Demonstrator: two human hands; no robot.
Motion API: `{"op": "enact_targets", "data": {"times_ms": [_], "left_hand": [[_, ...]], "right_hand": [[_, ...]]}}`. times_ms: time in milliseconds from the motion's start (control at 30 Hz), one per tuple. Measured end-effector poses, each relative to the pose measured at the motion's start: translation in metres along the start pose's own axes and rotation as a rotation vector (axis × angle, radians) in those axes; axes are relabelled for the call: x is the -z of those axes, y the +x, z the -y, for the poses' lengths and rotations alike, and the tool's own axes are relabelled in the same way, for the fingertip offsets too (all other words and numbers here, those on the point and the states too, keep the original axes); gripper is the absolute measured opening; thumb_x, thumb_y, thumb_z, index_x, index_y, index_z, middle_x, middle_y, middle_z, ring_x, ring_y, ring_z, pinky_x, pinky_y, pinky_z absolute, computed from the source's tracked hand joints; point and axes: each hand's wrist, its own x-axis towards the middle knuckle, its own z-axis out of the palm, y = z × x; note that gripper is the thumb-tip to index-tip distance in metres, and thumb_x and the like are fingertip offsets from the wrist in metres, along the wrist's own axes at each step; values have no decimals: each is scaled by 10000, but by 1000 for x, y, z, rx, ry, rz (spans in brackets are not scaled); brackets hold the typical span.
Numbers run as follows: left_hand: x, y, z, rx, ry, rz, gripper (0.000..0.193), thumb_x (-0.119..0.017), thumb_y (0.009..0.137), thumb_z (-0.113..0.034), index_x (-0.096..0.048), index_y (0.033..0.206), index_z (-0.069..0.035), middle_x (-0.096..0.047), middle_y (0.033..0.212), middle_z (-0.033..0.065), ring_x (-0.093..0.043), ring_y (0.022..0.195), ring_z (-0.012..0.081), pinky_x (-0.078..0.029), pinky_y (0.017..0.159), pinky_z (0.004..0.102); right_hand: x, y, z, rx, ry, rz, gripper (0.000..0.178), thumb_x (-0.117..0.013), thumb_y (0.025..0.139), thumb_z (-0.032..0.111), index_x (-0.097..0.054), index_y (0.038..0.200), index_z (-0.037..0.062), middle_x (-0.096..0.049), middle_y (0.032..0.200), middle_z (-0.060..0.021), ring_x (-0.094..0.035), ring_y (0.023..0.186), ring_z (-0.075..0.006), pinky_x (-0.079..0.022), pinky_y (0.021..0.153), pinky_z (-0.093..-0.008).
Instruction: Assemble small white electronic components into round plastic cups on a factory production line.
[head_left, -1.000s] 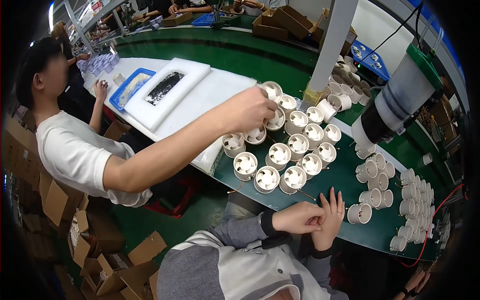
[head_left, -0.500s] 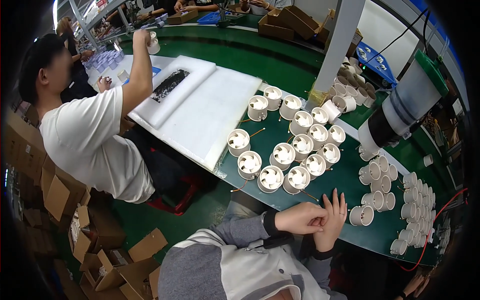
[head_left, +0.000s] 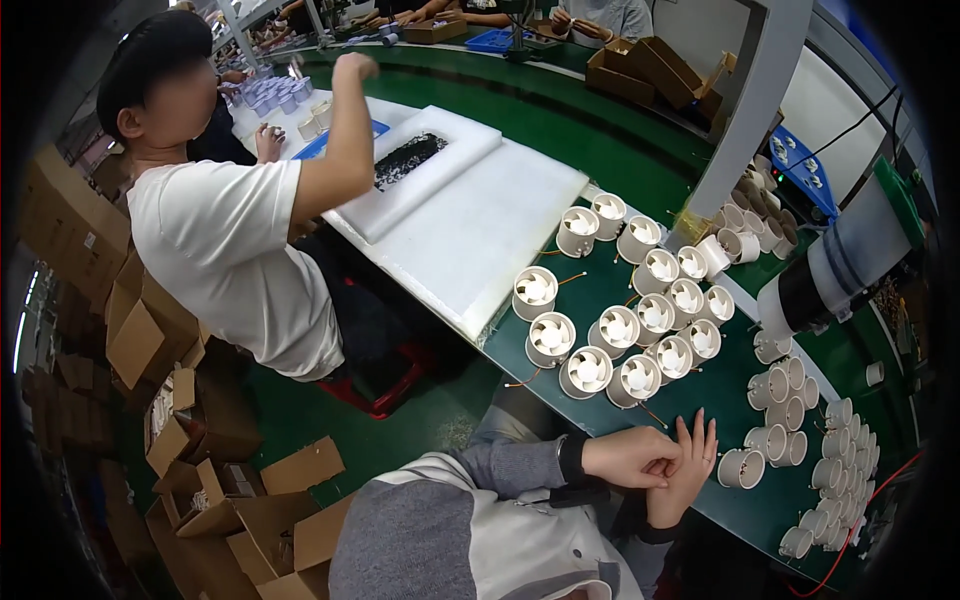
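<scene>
My left hand (head_left: 625, 457) lies across my right hand at the front edge of the green table, its fingers curled closed against the right palm. Whatever may be between those fingers is hidden. My right hand (head_left: 690, 465) is raised, with its fingers stretched out and a ring on one of them. Just beyond my hands stand several white round housings with fan blades inside; the nearest is a fan (head_left: 634, 380) with a thin wire trailing toward my fingers. To the right of my hands a white cylindrical housing (head_left: 741, 468) lies tipped, small parts showing inside.
More white housings (head_left: 838, 472) crowd the table's right end near a red cable (head_left: 862, 525). A clear cylinder with a green cap (head_left: 850, 255) leans over the table. White foam sheets (head_left: 490, 225) lie to the left, beside a seated co-worker (head_left: 230, 240). Opened cartons (head_left: 240, 520) cover the floor.
The view has shifted, so the scene sits further right and lower. My hands keep their pose. The co-worker's raised hand, which held white cups, now looks empty; cups stand on the table beside it.
</scene>
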Motion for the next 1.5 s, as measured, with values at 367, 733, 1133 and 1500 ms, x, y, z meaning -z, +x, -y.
{"op": "enact_targets", "data": {"times_ms": [367,733,1133,1500], "left_hand": [[2,-1,2,27,15,-2,175,-677,715,-80,-524,788,-42,-552,643,74,-569,568,208,-429,518,311],[2,-2,2,43,17,3,163,-674,734,-87,-536,809,-44,-546,647,62,-558,558,190,-425,512,298],[4,-2,0,58,42,62,193,-702,740,-103,-540,828,-46,-530,657,38,-535,544,143,-417,498,268],[3,-2,4,50,28,35,155,-675,754,-80,-539,821,-46,-518,658,36,-532,539,154,-407,493,274]], "right_hand": [[-1,2,2,-23,12,3,413,-541,786,218,-571,1173,74,-389,1412,-136,-303,1331,-343,-196,1076,-492],[3,2,5,-27,29,-8,412,-518,789,208,-568,1171,64,-404,1397,-142,-313,1319,-356,-195,1075,-497],[2,2,4,-24,1,-3,412,-511,793,213,-567,1174,67,-423,1391,-136,-329,1318,-343,-224,1067,-487],[4,4,6,-22,23,-6,393,-536,801,180,-568,1172,56,-415,1388,-136,-314,1317,-350,-209,1068,-499]]}}
